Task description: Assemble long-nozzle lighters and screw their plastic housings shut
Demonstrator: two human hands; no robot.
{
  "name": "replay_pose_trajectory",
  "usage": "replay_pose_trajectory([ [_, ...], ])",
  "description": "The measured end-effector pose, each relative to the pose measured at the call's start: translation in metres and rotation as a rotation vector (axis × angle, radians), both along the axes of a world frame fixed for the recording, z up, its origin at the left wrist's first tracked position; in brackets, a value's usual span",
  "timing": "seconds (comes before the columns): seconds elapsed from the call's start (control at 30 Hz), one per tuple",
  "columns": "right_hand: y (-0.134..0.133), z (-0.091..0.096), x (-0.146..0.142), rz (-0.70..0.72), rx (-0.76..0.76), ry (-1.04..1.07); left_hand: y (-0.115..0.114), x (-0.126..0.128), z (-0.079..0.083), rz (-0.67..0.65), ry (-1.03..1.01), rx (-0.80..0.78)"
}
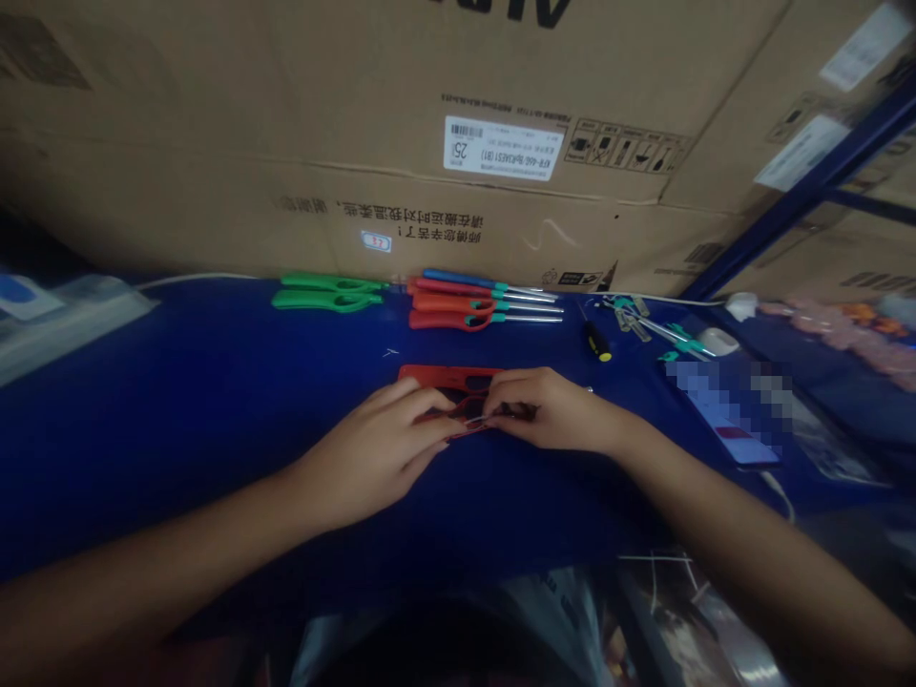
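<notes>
Low over the blue table, my left hand [383, 444] pinches the near half of a red lighter casing [468, 434] at its left end. My right hand [551, 410] is closed at the casing's right end, its fingertips around a small dark part [521, 410] with a thin pale wire-like piece beside it. Another red casing half [447, 372] lies just behind, its right end partly covered by my right hand. My fingers hide much of the inside of the near casing.
Behind lie green casings [325, 301], red long-nosed lighters [447, 320] and a blue one [458, 278]. To the right are a black-and-yellow screwdriver [597, 343], metal tubes with green parts [676, 339] and a phone [737, 429] on a cable. A cardboard box [250, 191] walls the back.
</notes>
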State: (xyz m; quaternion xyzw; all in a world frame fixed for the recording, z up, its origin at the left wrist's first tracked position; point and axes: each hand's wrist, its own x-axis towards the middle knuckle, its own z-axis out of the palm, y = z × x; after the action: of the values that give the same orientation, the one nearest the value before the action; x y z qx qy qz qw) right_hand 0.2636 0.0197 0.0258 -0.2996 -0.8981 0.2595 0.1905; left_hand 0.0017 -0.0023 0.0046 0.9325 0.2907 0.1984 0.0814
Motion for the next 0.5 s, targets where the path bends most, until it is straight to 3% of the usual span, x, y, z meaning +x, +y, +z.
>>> replay_pose_trajectory([
  [0.33,-0.0029,0.0028,-0.0011,-0.020,-0.002,-0.041,-0.0006,0.0019,0.0026,0.007,0.050,0.050],
  [0.5,-0.0012,0.0051,0.0040,-0.055,0.068,-0.135,-0.0010,0.0014,0.0015,0.001,0.073,0.102],
])
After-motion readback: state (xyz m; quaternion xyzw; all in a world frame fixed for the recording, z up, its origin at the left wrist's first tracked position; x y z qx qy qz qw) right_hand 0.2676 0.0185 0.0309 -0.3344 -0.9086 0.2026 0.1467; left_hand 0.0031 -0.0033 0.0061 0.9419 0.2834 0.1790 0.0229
